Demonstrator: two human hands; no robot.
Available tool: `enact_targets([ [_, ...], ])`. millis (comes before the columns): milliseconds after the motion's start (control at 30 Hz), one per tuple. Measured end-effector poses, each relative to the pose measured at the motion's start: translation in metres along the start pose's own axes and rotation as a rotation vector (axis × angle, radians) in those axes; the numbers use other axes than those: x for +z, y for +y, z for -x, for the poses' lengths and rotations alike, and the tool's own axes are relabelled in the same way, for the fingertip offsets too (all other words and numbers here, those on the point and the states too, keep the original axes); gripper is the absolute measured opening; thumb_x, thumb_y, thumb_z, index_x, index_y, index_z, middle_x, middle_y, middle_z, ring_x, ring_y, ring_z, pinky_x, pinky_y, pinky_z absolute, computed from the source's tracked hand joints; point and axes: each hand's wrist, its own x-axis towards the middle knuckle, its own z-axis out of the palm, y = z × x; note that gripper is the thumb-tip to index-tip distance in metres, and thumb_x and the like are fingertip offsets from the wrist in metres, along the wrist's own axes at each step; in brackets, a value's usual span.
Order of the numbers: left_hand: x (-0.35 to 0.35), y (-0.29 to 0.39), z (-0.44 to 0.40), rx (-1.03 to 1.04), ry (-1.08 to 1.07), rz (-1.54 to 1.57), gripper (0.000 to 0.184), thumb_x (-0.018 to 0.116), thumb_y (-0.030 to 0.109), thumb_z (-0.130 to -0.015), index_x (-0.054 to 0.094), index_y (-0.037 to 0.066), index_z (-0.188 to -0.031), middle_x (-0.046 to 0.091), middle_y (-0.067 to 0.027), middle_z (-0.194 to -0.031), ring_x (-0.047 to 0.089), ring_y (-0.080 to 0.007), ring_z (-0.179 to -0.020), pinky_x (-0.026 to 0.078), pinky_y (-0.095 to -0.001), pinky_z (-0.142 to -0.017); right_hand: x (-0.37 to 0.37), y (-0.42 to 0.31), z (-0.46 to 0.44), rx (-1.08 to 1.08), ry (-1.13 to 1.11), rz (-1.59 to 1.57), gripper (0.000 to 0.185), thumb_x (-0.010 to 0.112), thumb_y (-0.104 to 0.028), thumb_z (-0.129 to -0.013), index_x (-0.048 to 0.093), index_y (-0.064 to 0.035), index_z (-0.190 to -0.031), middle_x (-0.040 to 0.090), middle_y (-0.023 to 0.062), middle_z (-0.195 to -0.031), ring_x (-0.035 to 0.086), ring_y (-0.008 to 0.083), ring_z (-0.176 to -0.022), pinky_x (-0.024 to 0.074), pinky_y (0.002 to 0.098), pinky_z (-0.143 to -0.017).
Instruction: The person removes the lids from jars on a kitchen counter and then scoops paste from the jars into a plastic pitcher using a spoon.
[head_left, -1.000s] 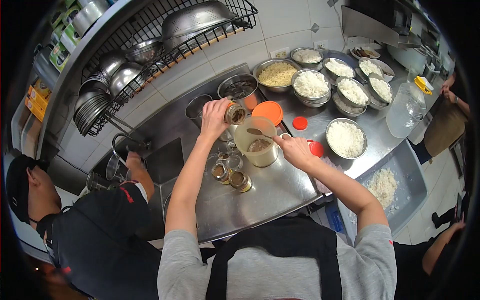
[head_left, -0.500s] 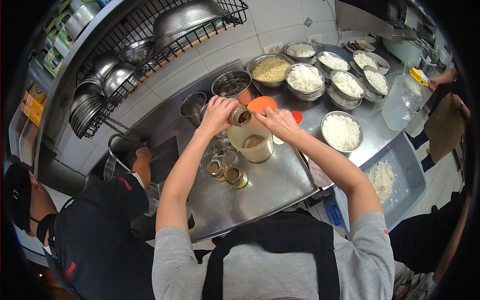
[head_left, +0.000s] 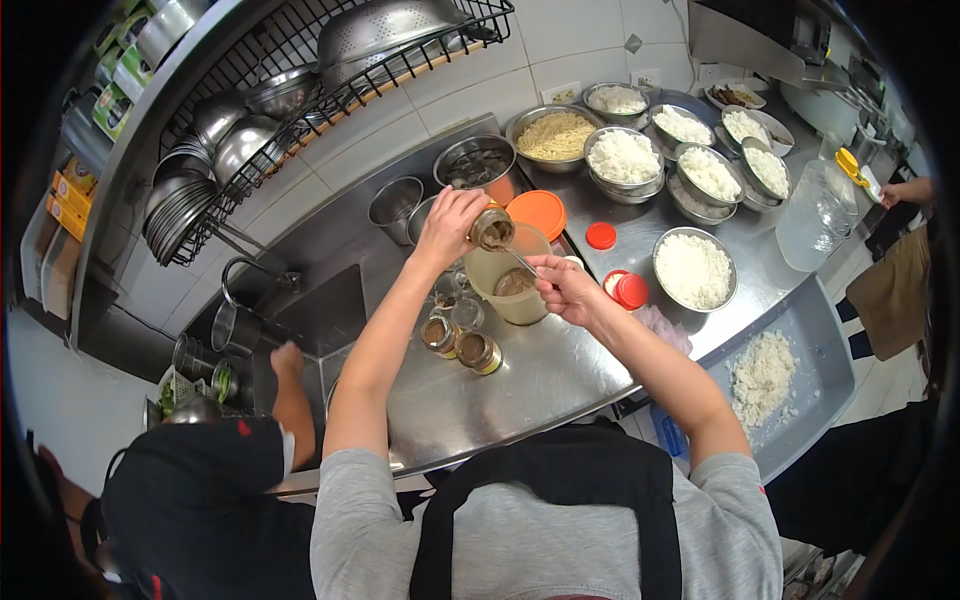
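My left hand [head_left: 450, 228] is closed around a glass jar [head_left: 493, 232], tipped with its mouth toward me over a pale plastic tub [head_left: 481, 272]. Brown paste shows at the jar's mouth and more lies at the bottom of the tub. In my right hand [head_left: 568, 290] a metal spoon [head_left: 522, 262] is pinched by its handle, its end at the jar's opening. Two jars with brown contents, one jar [head_left: 439, 334] and another jar [head_left: 479, 352], stand left of the tub near some clear glass jars [head_left: 465, 314]. Behind the tub is an orange lid [head_left: 540, 214].
Bowls of rice [head_left: 624, 158] and a bowl of noodles [head_left: 556, 136] line the back. Red lids [head_left: 600, 236] sit to the right. A grey bin [head_left: 818, 345] with rice stands lower right. One co-worker [head_left: 200, 480] is at the sink [head_left: 330, 305]; another person's hand [head_left: 908, 192] is far right.
My right hand has moved lower, and the spoon now shows at the jar's mouth. The co-worker on the left has moved down and away from the faucet. The view has shifted slightly.
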Motion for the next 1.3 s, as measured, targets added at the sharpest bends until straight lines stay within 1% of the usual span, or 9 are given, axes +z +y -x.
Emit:
enact_targets([
  [133, -0.001, -0.007, 0.007, -0.087, 0.049, -0.075, 0.069, 0.079, 0.011, -0.053, 0.053, 0.011, -0.117, 0.055, -0.0060, -0.119, 0.051, -0.0254, -0.109, 0.035, -0.0473, -0.103, -0.001, 0.004, 0.000, 0.046, -0.079, -0.172, 0.021, 0.046, -0.010, -0.094, 0.054, -0.0095, -0.113, 0.049, -0.0032, -0.062, 0.028, 0.0023, -0.041, 0.0194, 0.0177, -0.037],
  [233, -0.005, -0.018, 0.017, -0.158, 0.021, -0.137, 0.073, 0.080, 0.010, -0.049, 0.053, 0.010, -0.117, 0.054, -0.0068, -0.120, 0.050, -0.0267, -0.112, 0.033, -0.0475, -0.104, -0.017, 0.007, 0.000, -0.045, -0.053, 0.023, 0.022, 0.048, -0.010, -0.093, 0.056, -0.0098, -0.114, 0.046, -0.0017, -0.060, 0.032, 0.0048, -0.042, 0.0245, 0.0212, -0.036],
  [300, -0.008, -0.021, 0.023, -0.286, 0.096, -0.093, 0.074, 0.081, 0.010, -0.049, 0.052, 0.011, -0.117, 0.055, -0.0067, -0.120, 0.050, -0.0268, -0.113, 0.032, -0.0472, -0.105, -0.036, 0.020, -0.009, -0.935, 0.089, 1.026, 0.023, 0.050, -0.010, -0.091, 0.057, -0.0106, -0.113, 0.050, 0.0055, -0.061, 0.046, 0.0147, -0.042, 0.0347, 0.0298, -0.037],
  [333, -0.010, -0.022, 0.025, -0.306, 0.095, -0.094, 0.074, 0.082, 0.011, -0.049, 0.052, 0.011, -0.117, 0.056, -0.0067, -0.119, 0.050, -0.0269, -0.113, 0.032, -0.0472, -0.104, -0.023, 0.015, 0.005, -1.284, 0.234, 1.242, 0.030, 0.052, -0.005, -0.085, 0.058, -0.0115, -0.114, 0.054, 0.0120, -0.067, 0.057, 0.0273, -0.050, 0.0440, 0.0376, -0.044],
  [367, -0.012, -0.021, 0.026, -0.311, 0.093, -0.093, 0.074, 0.082, 0.011, -0.049, 0.052, 0.011, -0.117, 0.056, -0.0067, -0.119, 0.050, -0.0269, -0.113, 0.032, -0.0472, -0.104, -0.021, 0.015, 0.016, -1.280, 0.230, 1.243, 0.030, 0.052, -0.005, -0.085, 0.058, -0.0115, -0.114, 0.054, 0.0120, -0.067, 0.057, 0.0273, -0.050, 0.0440, 0.0376, -0.044],
  [433, -0.013, -0.022, 0.027, -0.303, 0.102, -0.090, 0.075, 0.082, 0.011, -0.049, 0.051, 0.011, -0.118, 0.055, -0.0068, -0.120, 0.049, -0.0268, -0.113, 0.032, -0.0473, -0.104, -0.022, 0.016, 0.030, -0.903, 0.355, 1.843, 0.043, 0.052, 0.002, -0.076, 0.059, -0.0124, -0.116, 0.059, 0.0136, -0.074, 0.059, 0.0284, -0.058, 0.0459, 0.0379, -0.049],
  [900, -0.006, -0.017, 0.021, -0.182, 0.031, -0.174, 0.072, 0.079, 0.010, -0.052, 0.051, 0.012, -0.118, 0.053, -0.0046, -0.122, 0.048, -0.0249, -0.113, 0.031, -0.0482, -0.103, -0.009, -0.002, 0.046, -0.855, 0.334, 1.985, 0.050, 0.051, 0.001, -0.072, 0.056, -0.0140, -0.120, 0.057, 0.0098, -0.074, 0.057, 0.0288, -0.055, 0.0442, 0.0387, -0.047],
  [1067, 0.000, -0.008, 0.011, -0.058, 0.020, -0.219, 0.065, 0.076, 0.011, -0.056, 0.052, 0.013, -0.116, 0.054, -0.0030, -0.119, 0.049, -0.0229, -0.110, 0.033, -0.0473, -0.101, 0.007, -0.009, 0.036, -1.086, 0.364, 1.988, 0.044, 0.052, -0.004, -0.075, 0.056, -0.0135, -0.117, 0.058, 0.0092, -0.073, 0.061, 0.0258, -0.055, 0.0461, 0.0368, -0.046],
  [1300, -0.002, -0.001, -0.002, 0.011, 0.033, -0.225, 0.062, 0.075, 0.012, -0.058, 0.052, 0.013, -0.115, 0.054, -0.0030, -0.118, 0.050, -0.0224, -0.108, 0.034, -0.0463, -0.100, -0.002, -0.017, 0.008, -0.991, 0.318, 1.910, 0.036, 0.052, -0.003, -0.079, 0.058, -0.0082, -0.114, 0.061, 0.0128, -0.074, 0.064, 0.0218, -0.065, 0.0469, 0.0336, -0.052],
])
